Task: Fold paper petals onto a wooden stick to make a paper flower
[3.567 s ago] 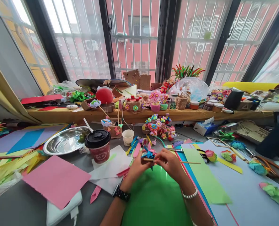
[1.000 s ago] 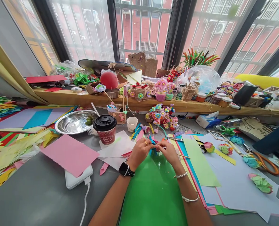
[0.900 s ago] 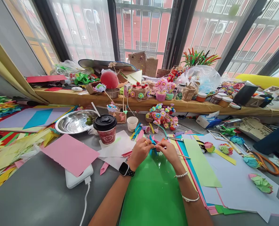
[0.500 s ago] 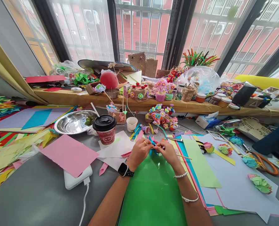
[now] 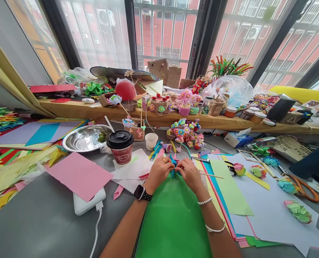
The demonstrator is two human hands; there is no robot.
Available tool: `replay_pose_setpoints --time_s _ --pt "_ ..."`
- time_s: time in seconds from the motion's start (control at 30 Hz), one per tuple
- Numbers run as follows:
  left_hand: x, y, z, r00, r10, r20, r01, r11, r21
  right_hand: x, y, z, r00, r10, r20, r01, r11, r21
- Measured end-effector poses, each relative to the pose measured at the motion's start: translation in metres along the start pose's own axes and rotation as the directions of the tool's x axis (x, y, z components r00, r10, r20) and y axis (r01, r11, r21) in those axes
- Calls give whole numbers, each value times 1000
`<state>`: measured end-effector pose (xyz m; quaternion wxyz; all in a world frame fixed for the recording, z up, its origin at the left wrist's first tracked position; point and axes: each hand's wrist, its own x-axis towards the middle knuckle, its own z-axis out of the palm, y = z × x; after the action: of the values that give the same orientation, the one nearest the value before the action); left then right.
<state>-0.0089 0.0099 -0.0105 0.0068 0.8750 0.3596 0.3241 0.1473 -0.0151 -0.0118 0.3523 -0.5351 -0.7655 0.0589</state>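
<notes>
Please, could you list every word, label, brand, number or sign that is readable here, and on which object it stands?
"AGE": on the red cup, perhaps part of a longer word; its other print is too blurred.
Lettering on the beige board: too blurred to read.
Red marks on the dark window frame: too small to read.

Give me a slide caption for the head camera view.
Left hand and right hand hold a blue paper piece above a glossy green surface at a craft-filled table.
</notes>
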Motion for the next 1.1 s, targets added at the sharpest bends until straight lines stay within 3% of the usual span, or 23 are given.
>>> replay_pose_setpoints --time_s 0.47,0.77,1.1 --pt "1 2 0 1000 8 -16 -7 999 35 0 -1 -2 999 39 19 -39 999 -15" --pt "0 2 -1 999 -2 -32 2 1000 -1 -2 -1 1 999 14 -33 -16 998 -66" --pt "1 3 -3 994 -105 -8 101 975 -200 -2 0 1 999 -4 -40 2 999 -44"
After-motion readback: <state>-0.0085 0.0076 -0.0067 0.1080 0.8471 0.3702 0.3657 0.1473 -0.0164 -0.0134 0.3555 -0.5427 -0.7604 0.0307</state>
